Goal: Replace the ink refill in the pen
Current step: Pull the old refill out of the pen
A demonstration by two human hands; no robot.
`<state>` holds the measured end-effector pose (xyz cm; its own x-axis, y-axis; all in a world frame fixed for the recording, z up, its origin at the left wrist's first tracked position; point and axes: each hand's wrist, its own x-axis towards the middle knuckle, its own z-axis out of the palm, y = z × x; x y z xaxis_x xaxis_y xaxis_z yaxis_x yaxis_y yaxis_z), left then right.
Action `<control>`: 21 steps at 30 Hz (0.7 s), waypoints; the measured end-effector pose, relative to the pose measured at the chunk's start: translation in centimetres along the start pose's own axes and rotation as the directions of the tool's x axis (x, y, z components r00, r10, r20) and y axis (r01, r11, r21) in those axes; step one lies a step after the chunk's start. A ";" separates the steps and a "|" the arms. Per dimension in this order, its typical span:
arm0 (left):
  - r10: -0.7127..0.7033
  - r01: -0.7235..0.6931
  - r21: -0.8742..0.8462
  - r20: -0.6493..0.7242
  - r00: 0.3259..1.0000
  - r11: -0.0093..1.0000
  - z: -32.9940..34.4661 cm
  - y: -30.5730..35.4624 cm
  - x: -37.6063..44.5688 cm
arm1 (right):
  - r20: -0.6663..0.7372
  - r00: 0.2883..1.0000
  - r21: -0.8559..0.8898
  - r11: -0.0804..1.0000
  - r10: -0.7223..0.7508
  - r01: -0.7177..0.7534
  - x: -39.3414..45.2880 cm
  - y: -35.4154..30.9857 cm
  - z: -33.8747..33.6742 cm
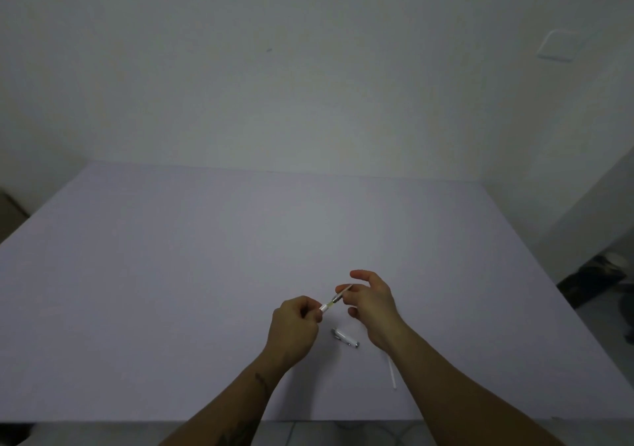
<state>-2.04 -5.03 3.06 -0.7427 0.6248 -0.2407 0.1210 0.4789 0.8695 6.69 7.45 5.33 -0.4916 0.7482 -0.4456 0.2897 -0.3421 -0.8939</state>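
1. We've got both hands up over a pale lavender table point(171, 291), working close to the near edge, a bit right of centre.
2. Our left hand point(295, 332) is curled shut around the white pen barrel point(324, 307); only the barrel's open end pokes out past the thumb and fingers.
3. Our right hand point(372, 303) pinches the thin ink refill point(338, 297) between thumb and a fingertip, with the other fingers fanned out loose and not touching anything.
4. The refill runs diagonally, up and to the right, and its lower end sits right at the mouth of the barrel. We can't tell how far in it goes, it's too small and blurry there.
5. Just below and between the hands, a short white pen piece with a metal clip and silver tip point(345, 338) lies flat on the table, touching neither hand.
6. A second slim white refill point(392, 372) lies on the table by our right forearm, partly hidden under the wrist, pointing toward us.
7. Both forearms are bare and come in from the bottom edge; the left one has dark tattoo marks.
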 end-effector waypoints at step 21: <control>0.061 -0.069 0.099 0.081 0.995 0.993 0.1 -1.8 0.8 | 0.093 0.989 -0.141 0.982 -0.115 0.128 1.9 -2.1 0.5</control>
<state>-2.79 -5.31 1.24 -0.6779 0.7009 -0.2218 0.2365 0.4936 0.8369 4.70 9.28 6.34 -0.5962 0.7264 -0.3420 0.3374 -0.1599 -0.9277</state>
